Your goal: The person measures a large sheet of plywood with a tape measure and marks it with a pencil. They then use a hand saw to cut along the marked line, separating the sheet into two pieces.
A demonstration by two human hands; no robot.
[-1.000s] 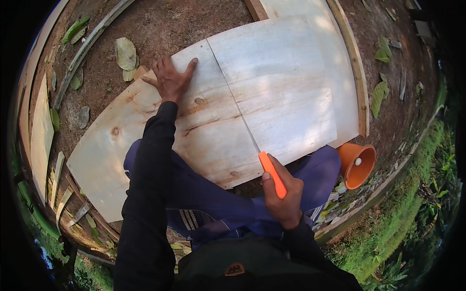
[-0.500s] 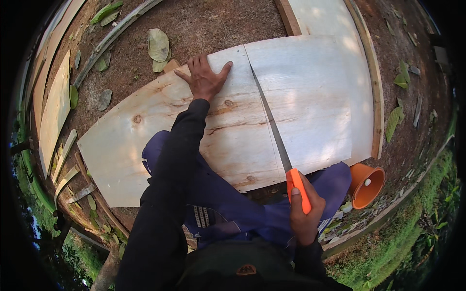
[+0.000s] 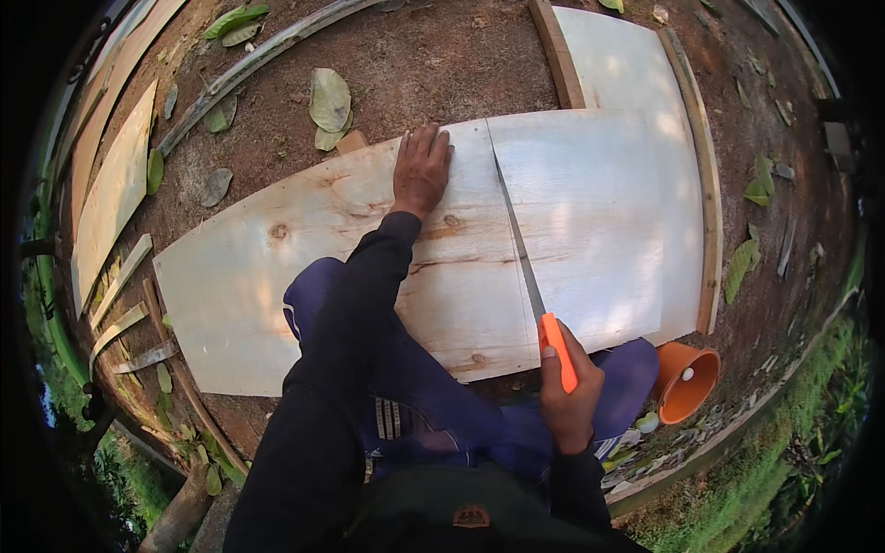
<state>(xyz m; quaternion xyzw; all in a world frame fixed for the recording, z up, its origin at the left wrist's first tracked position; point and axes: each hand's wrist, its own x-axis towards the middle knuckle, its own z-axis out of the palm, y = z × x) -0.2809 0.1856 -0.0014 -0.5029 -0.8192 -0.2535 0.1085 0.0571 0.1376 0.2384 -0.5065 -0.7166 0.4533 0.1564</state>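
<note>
A curved-edged sheet of plywood point(image 3: 341, 267) lies across in front of me, over my bent legs. My left hand point(image 3: 422, 175) rests palm down on it at the far edge, fingers extended and thumb drawn in close. In my right hand point(image 3: 567, 396) is the orange handle of a handsaw point(image 3: 521, 244). Its blade slants away from me over the sheet, tip near the far edge. A thin line runs across the plywood beside the blade, from far edge to near edge. Whether the teeth sit in a cut is hard to see.
Under the sheet's right end lies a wooden frame point(image 3: 708, 203) with a pale panel point(image 3: 613, 55). An orange bucket point(image 3: 690, 382) lies tipped by my right knee. Wood strips point(image 3: 120, 281) and a thin board point(image 3: 115, 198) are at the left. Leaves point(image 3: 329, 100) litter the soil.
My left hand has shifted slightly right along the far edge, its spread fingers and thumb drawn together. The saw stays in my right hand, its tip still by the far edge. The view has shifted.
</note>
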